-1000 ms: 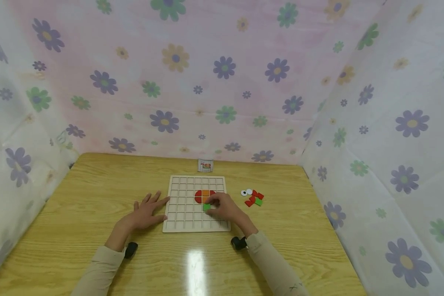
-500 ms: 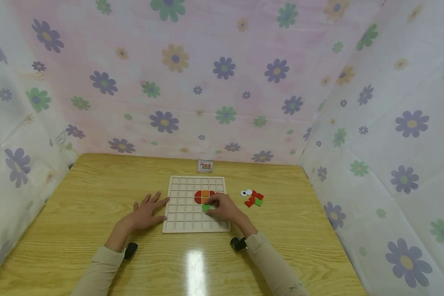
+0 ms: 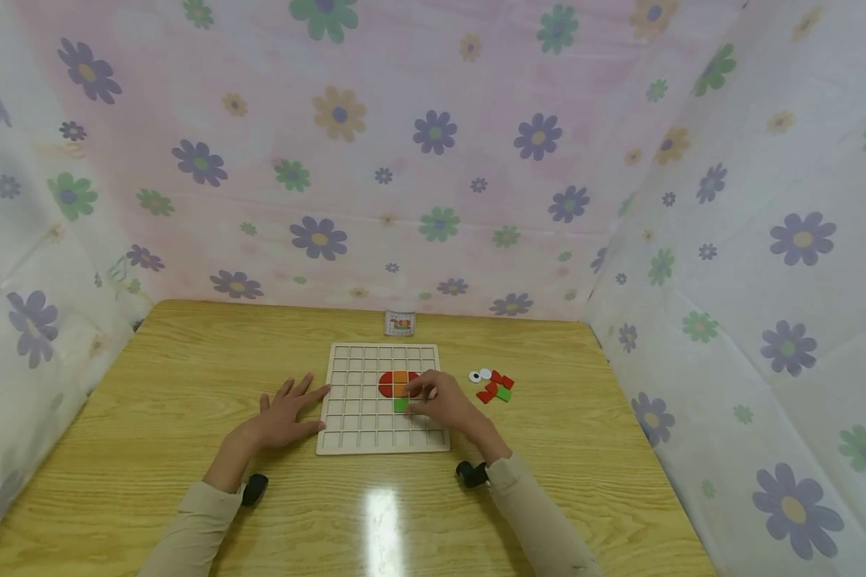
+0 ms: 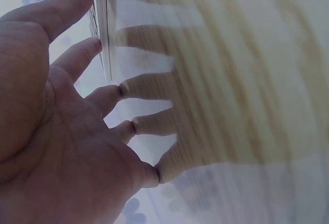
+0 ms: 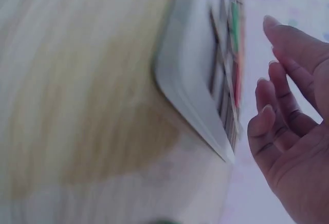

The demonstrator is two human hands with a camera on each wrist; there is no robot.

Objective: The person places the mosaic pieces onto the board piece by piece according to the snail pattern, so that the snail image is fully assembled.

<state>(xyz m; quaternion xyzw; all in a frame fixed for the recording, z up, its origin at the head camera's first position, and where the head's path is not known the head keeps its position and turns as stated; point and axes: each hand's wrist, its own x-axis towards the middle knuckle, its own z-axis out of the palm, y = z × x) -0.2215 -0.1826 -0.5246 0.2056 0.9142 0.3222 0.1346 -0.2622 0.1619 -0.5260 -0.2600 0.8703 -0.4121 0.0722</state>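
A pale wooden grid board (image 3: 361, 439) lies on the table. My left hand (image 3: 280, 418) rests spread at its left side, thumb and index fingertips against the edge; in the left wrist view the fingers (image 4: 79, 59) look straight and apart. Set in the grid are orange square tiles (image 3: 401, 377) flanked by curved red pieces (image 3: 386, 385), and a green square tile (image 3: 400, 405) sits just below them. My right hand (image 3: 447, 401) hovers at the green tile, fingers bent. Nothing shows between its thumb and fingertips (image 5: 270, 21) in the right wrist view, where they stand off the board.
Right of the board lie loose pieces: white discs (image 3: 485, 374), one with a black dot, several red tiles (image 3: 506, 382) and a green tile (image 3: 503, 394). Behind the board is a small picture card (image 3: 400, 324). Flowered cloth (image 3: 375, 184) encloses the wooden table (image 3: 548, 481).
My right hand has let go of the green tile, which stays in its cell, and has drawn back slightly to the right. The left hand has stayed put.
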